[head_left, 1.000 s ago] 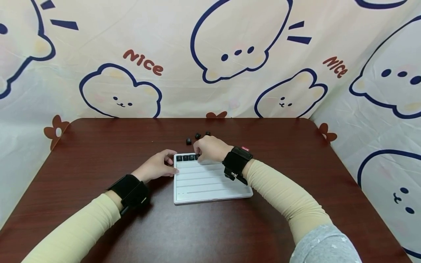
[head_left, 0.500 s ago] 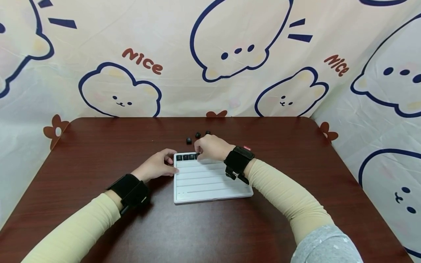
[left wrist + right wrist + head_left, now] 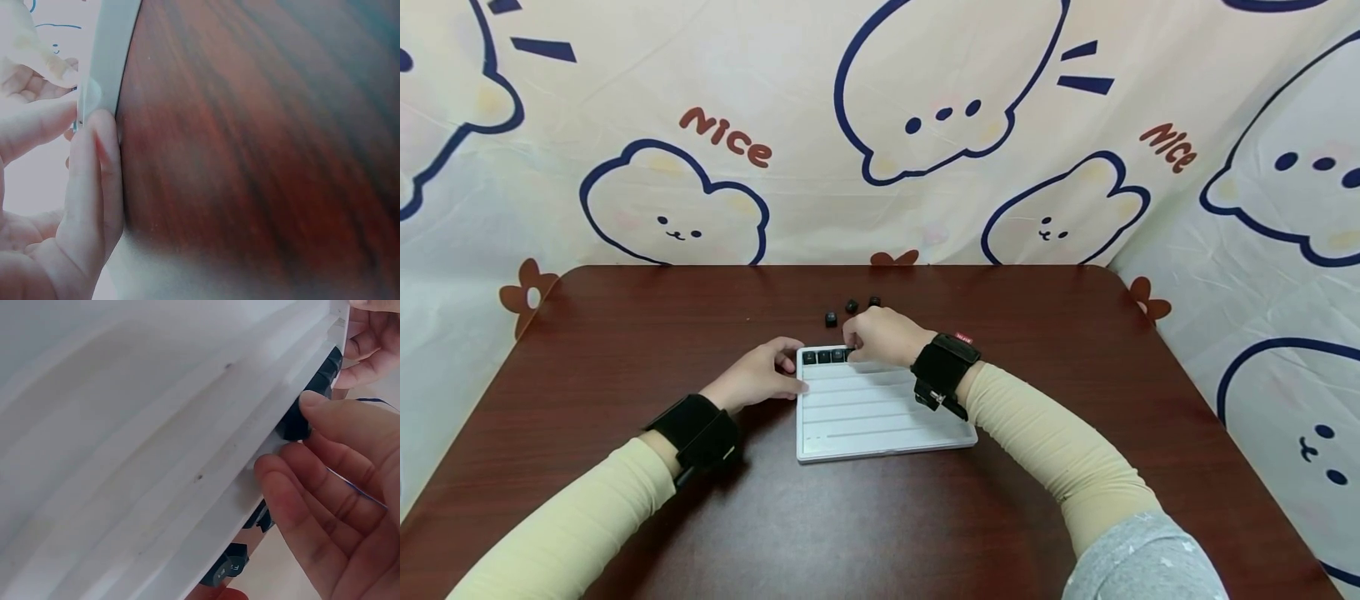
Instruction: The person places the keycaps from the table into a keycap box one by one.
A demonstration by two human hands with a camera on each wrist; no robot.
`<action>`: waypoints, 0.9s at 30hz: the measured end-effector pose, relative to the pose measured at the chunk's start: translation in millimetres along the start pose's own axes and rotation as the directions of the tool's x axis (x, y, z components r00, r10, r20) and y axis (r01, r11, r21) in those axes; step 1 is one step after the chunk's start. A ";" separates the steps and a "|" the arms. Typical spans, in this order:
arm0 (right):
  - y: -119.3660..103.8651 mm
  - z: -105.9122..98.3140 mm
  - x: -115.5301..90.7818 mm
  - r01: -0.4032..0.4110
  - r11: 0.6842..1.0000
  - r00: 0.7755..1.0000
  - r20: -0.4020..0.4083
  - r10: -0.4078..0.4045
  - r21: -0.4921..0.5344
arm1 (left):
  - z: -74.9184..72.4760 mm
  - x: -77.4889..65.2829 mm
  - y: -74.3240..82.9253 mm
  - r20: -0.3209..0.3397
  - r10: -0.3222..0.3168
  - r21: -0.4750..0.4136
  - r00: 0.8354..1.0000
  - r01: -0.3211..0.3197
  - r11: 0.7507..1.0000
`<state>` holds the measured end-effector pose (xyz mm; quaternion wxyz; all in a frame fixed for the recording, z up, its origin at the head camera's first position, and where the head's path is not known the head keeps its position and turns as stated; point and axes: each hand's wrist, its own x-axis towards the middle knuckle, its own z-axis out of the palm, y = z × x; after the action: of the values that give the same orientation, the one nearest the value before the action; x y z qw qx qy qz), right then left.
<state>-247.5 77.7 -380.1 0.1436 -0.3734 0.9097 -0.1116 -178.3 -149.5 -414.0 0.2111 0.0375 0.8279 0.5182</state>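
Observation:
A white ridged tray (image 3: 872, 421) lies flat on the table, with several black keycaps (image 3: 823, 357) in a row at the left of its far groove. My left hand (image 3: 752, 377) grips the tray's left edge; its thumb and fingers show against the rim in the left wrist view. At the far edge, my right hand (image 3: 886, 336) pinches a black keycap (image 3: 297, 424) at the end of that row, its thumb on the near face. Part of that keycap is hidden behind the fingers. Ridges fill the rest of the tray.
Beyond the tray lie loose keycaps: one on the left (image 3: 831, 319), a middle one (image 3: 852, 307) and one just past my right hand (image 3: 875, 302). The brown table (image 3: 700, 533) ends at a cartoon-printed cloth (image 3: 820, 225) behind and at the sides.
Almost nothing moves: the right hand shifts very slightly and stays at the same keycap. The left hand keeps its place on the tray's edge.

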 end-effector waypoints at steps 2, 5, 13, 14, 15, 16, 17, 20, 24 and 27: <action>0.4 0.2 -0.6 0.000 1.000 1.000 0.003 0.000 0.005 | -0.3 0.0 0.0 0.000 0.003 -0.002 1.000 -0.003 1.000; 0.8 0.1 -1.6 0.002 1.000 1.000 0.007 -0.002 0.013 | -0.6 0.0 -0.3 -0.001 0.005 -0.003 1.000 -0.005 1.000; 0.3 1.0 -2.2 -0.001 1.000 1.000 0.008 0.001 0.008 | -0.1 0.0 -0.2 0.001 -0.006 -0.012 1.000 0.006 1.000; 0.1 1.0 -2.3 -0.001 1.000 1.000 0.008 0.000 0.006 | 0.0 -0.1 -0.1 0.000 -0.005 -0.009 1.000 0.005 1.000; -0.1 0.8 -2.5 0.000 1.000 1.000 0.007 0.000 0.005 | 0.0 -0.3 0.1 -0.001 -0.005 -0.006 1.000 0.005 1.000; -0.1 0.7 -2.6 0.001 1.000 1.000 0.006 -0.001 0.005 | 0.1 -0.3 0.3 -0.004 -0.004 -0.004 1.000 0.004 1.000; -0.2 0.7 -2.7 0.002 1.000 1.000 0.005 -0.002 0.004 | 0.1 -0.5 0.5 -0.004 -0.003 -0.002 1.000 0.003 1.000; 0.2 0.5 -3.4 0.005 1.000 1.000 0.000 -0.005 0.003 | 0.4 -0.8 1.1 -0.005 -0.001 -0.005 1.000 0.000 1.000; 0.7 1.4 -3.9 0.003 1.000 1.000 -0.004 -0.003 -0.001 | 0.7 -1.4 1.9 -0.005 0.002 -0.002 1.000 -0.002 1.000; 0.3 1.8 -4.2 -0.001 1.000 1.000 -0.006 0.001 -0.007 | 0.8 -2.0 2.4 -0.006 0.002 0.003 1.000 -0.002 1.000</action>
<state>-244.2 80.7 -381.1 0.1395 -0.3732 0.9106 -0.1095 -176.5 -148.2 -411.6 0.2080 0.0370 0.8293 0.5173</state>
